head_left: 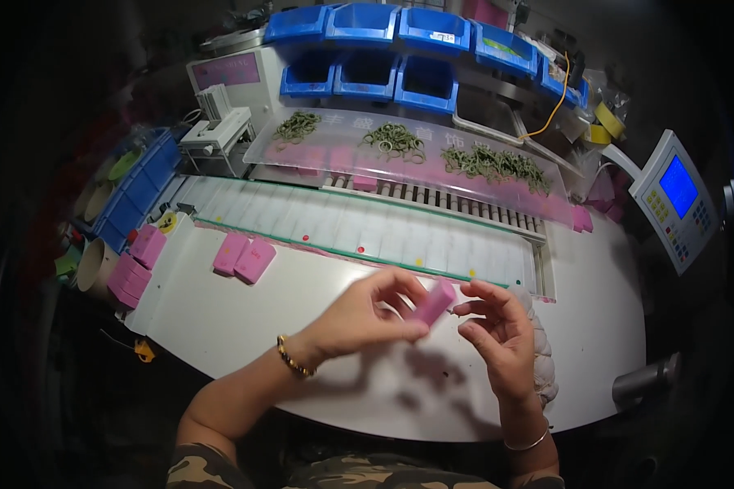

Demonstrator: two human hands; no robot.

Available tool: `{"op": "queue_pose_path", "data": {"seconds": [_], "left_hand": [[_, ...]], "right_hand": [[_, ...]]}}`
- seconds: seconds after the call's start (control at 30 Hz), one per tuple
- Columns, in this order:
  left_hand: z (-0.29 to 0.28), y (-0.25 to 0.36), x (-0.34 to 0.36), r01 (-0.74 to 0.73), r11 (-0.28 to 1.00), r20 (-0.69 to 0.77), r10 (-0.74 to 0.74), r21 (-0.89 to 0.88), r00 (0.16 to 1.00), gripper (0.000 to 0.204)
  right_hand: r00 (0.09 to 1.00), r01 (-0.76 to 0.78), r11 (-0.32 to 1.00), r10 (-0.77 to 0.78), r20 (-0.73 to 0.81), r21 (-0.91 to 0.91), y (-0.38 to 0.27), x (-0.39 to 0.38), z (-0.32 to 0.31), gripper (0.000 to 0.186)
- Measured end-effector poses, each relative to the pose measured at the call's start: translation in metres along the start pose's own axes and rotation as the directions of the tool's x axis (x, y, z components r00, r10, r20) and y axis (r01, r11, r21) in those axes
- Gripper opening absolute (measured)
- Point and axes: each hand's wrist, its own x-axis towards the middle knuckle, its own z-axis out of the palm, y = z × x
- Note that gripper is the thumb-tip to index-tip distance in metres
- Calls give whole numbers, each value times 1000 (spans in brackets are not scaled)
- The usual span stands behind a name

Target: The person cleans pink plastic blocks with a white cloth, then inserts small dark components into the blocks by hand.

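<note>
My left hand (375,310), with a beaded bracelet at the wrist, grips a small pink block (435,303) between thumb and fingers above the white table. The block is tilted and a little blurred. Just to its right, my right hand (500,334) has its fingers curled and thumb apart, the fingertips close to the block's side. A tiny dark bit shows by those fingertips, too small to name. Two more pink blocks (245,257) lie side by side on the table at the left.
Beyond the hands runs a pale segmented track (326,220) with green edges. A clear shelf (342,155) above a roller strip carries heaps of green rings (393,141). Blue bins (363,23) line the back. A keypad display (677,196) stands right; stacked pink blocks (129,281) stand left.
</note>
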Motion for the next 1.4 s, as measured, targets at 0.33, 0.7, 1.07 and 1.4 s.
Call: {"op": "queue_pose_path", "data": {"seconds": [0.33, 0.7, 1.07, 1.4], "left_hand": [[-146, -39, 51, 320, 263, -413, 651, 910, 637, 32], [-148, -31, -25, 544, 151, -502, 637, 825, 585, 52], [-59, -39, -76, 296, 246, -372, 372, 923, 850, 63], [43, -27, -43, -306, 814, 158, 262, 494, 952, 86]], "right_hand": [[973, -229, 970, 226, -46, -86, 16, -50, -24, 44], [984, -179, 968, 175, -42, -173, 19, -58, -13, 38], [979, -161, 971, 180, 95, -176, 23, -53, 7, 39], [974, -29, 987, 63, 217, -158, 32, -48, 13, 62]]}}
